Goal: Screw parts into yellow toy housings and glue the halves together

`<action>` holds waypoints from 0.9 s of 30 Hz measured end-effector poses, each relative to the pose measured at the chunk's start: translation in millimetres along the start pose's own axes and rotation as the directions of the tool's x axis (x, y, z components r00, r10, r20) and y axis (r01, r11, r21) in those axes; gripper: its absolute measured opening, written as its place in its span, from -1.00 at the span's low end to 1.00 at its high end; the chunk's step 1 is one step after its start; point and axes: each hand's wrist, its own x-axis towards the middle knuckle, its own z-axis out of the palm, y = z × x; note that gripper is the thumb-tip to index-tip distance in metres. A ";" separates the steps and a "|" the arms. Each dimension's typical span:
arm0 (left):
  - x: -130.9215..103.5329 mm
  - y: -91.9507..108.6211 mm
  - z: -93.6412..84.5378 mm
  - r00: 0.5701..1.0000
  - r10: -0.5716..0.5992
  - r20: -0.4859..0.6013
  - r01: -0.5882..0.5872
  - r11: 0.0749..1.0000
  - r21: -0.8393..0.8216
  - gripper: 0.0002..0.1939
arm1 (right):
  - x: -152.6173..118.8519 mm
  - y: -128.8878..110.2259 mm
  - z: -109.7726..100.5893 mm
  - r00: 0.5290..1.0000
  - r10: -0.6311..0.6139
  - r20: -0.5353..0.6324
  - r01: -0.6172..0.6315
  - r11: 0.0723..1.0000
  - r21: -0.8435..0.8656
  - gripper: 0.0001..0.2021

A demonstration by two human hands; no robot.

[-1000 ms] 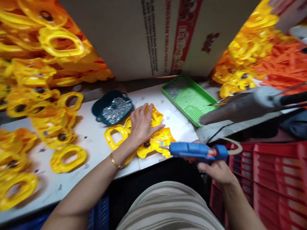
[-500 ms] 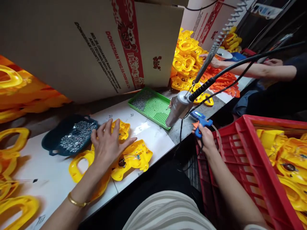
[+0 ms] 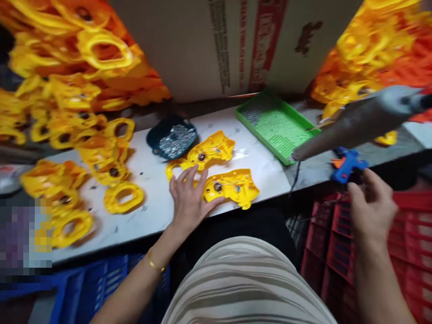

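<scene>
My left hand point(image 3: 189, 198) lies over the left end of a yellow plastic shell half point(image 3: 232, 186), fingers spread and thumb along its near edge. Wires and a round dark part show inside the shell. Behind it is a second yellow shell half point(image 3: 212, 150), also with wiring. At the right, my right hand point(image 3: 373, 207) is closed at the back of a blue hot glue gun point(image 3: 347, 167) with an orange trigger; blur and the hand itself hide part of the grip. A dark green basin point(image 3: 160, 130) of small silvery screws stands beyond my left hand.
A green perforated tray point(image 3: 281, 130) holds small metal parts. A hanging electric screwdriver point(image 3: 351, 123) crosses the right side. More yellow shells point(image 3: 123, 196) lie at left, with heaps behind. A large carton point(image 3: 189, 54) stands at the back; red crates point(image 3: 410, 225) are at lower right.
The view has swung left, bringing more yellow shells and a blue crate into sight. My left hand stays at the near shell; my right hand remains at the glue gun.
</scene>
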 end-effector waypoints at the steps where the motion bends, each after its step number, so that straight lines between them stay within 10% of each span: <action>1: -4.4 -0.4 3.2 1.000 -0.018 0.004 0.018 1.000 0.007 -0.23 | -9.3 -12.8 -0.2 1.000 -0.004 0.012 0.004 0.999 0.052 -0.63; 4: -13.2 0.3 10.7 0.998 -0.053 -0.014 0.053 0.999 0.004 -0.25 | -32.8 -63.7 14.6 0.918 -0.196 0.344 0.124 0.967 0.222 -0.79; 8: -19.3 5.5 13.1 0.997 -0.075 -0.024 0.074 0.997 -0.010 -0.28 | -46.7 -127.4 63.6 0.636 -0.595 0.491 0.469 0.804 0.367 -0.84; 16: -20.5 12.3 9.5 0.992 -0.129 0.010 0.129 0.990 -0.049 -0.33 | -74.6 -176.3 132.4 0.238 -0.561 0.793 0.833 0.538 0.130 -0.83; 21: -20.1 13.6 9.2 0.991 -0.136 0.008 0.136 0.987 -0.086 -0.32 | -74.6 -180.3 139.1 0.230 -0.547 0.805 0.817 0.558 0.147 -0.78; 27: -21.0 9.7 5.4 0.991 -0.136 0.019 0.137 0.984 -0.116 -0.31 | -42.6 -150.7 111.8 0.480 -0.347 0.806 0.226 0.936 0.269 -0.86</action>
